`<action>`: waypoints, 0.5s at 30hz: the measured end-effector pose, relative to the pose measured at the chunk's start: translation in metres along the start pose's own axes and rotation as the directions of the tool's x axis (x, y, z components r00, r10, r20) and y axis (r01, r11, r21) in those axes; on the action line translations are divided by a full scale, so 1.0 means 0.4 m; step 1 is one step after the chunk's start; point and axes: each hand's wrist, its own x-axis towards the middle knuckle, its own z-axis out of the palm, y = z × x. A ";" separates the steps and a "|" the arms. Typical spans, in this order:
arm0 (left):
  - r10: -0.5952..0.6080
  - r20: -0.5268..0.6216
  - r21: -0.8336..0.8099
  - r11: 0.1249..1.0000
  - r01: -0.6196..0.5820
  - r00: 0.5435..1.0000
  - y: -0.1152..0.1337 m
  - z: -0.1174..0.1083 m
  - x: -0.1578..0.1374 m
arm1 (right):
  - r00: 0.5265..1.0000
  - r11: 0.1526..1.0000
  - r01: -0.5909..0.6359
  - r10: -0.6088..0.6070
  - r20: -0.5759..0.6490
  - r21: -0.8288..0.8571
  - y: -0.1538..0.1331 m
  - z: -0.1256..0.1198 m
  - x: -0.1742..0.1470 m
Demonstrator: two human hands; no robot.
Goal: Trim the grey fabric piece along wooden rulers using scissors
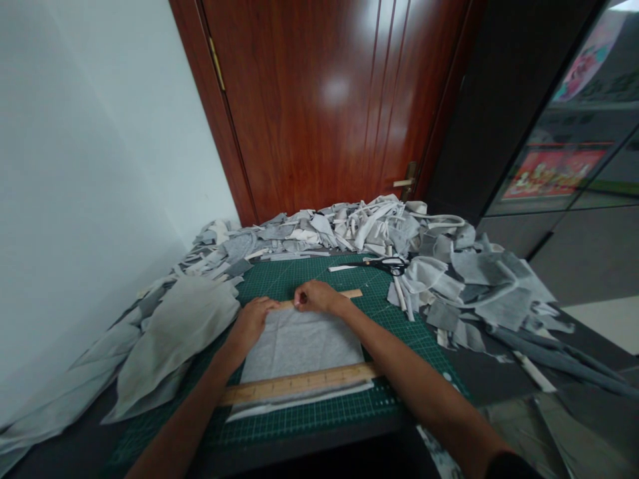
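Note:
A piece of grey cloth (pixel 304 342) lies flat on the green cutting mat (pixel 344 416). A thin wooden ruler (pixel 354 293) runs along the cloth's far edge, partly covered by my hands. My left hand (pixel 255 320) rests on the far left corner, its fingers stretched out over the ruler. My right hand (pixel 317 297) is closed in a pinch at the middle of that ruler; whatever lies between the fingertips is too small to make out. A wider wooden ruler (pixel 304 383) lies across the near part of the cloth, its right end by my right forearm.
Black scissors (pixel 394 266) lie at the mat's far right. Heaps of grey and white fabric scraps (pixel 324 229) line the back and right of the table. Larger cloth pieces (pixel 174 326) lie along the left wall. A brown door (pixel 319 106) stands behind.

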 end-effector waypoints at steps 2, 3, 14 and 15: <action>0.003 0.009 -0.010 1.000 -0.003 1.000 -0.003 -0.002 0.000 | 1.000 1.000 -0.001 0.001 0.023 0.006 0.008 -0.007 -0.001; 0.003 0.008 -0.015 1.000 -0.003 1.000 -0.004 -0.002 0.000 | 0.999 1.000 -0.003 0.003 0.035 0.005 0.011 -0.010 -0.002; 0.010 0.001 -0.044 0.999 -0.010 1.000 -0.001 -0.008 0.000 | 0.989 0.996 -0.062 0.070 0.134 -0.062 0.036 -0.050 -0.012; 0.011 0.004 -0.047 0.999 -0.011 1.000 0.000 -0.010 0.000 | 0.987 0.996 -0.063 0.072 0.145 -0.063 0.041 -0.053 -0.013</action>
